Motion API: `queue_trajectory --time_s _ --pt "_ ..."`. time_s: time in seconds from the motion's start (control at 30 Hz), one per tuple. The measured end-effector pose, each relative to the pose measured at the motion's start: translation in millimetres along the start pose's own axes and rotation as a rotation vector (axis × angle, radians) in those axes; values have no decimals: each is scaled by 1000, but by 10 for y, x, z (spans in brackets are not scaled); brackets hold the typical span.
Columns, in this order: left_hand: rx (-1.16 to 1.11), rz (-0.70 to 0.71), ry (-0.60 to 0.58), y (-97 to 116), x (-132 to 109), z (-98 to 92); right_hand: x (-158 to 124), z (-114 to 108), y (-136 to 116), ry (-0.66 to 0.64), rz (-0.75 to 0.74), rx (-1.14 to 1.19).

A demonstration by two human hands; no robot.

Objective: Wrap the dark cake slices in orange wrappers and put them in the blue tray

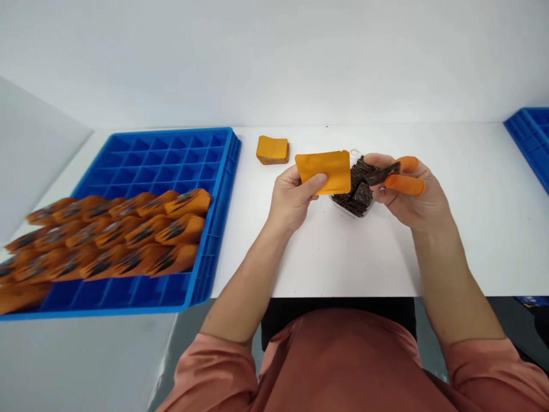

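My left hand [294, 197] grips a flat orange pouch [328, 171], thumb across its front. In my right hand [414, 197], which wears orange finger cots [405, 185] on two fingers, a thin dark brown pressed slab [386, 173] is pinched. Just below and between the hands, a clear container [358, 215] holds several stacked dark brown slabs [360, 196]; the right hand and the pouch hide part of it. A small stack of orange pouches [273, 150] lies on the table beyond my left hand.
To the left stands a blue compartment tray [234, 166], with rows of filled orange pouches [141, 229] upright in its cells. A second blue tray [529, 137] shows at the right edge. Behind the white table [484, 229] rises a white wall. A thin loop of string [354, 152] lies behind the container.
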State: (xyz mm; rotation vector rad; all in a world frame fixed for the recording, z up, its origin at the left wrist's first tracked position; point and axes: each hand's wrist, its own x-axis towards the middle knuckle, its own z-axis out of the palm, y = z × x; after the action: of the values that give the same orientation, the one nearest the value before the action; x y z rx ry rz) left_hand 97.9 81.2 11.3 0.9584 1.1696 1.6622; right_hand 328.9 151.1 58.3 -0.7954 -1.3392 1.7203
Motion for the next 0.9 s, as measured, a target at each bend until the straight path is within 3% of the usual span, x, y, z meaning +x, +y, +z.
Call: queue_trajectory --time_s 0.17,0.3,0.37,0.57,0.7,0.9 --pt "-130 -6 -15 -52 -27 52 24 -25 151 -182 101 116" --pt "-43 35 -86 -65 -101 127 -20 69 235 -278 105 134" --pt "100 114 -97 -29 -130 131 -26 74 253 -269 92 146" --pt "694 551 -139 126 -99 0 -26 -14 205 -242 124 109" --pt "671 548 -137 112 -91 -39 -26 -38 137 -219 131 115" --pt "592 428 -75 58 -55 -27 89 -171 85 12 24 52"
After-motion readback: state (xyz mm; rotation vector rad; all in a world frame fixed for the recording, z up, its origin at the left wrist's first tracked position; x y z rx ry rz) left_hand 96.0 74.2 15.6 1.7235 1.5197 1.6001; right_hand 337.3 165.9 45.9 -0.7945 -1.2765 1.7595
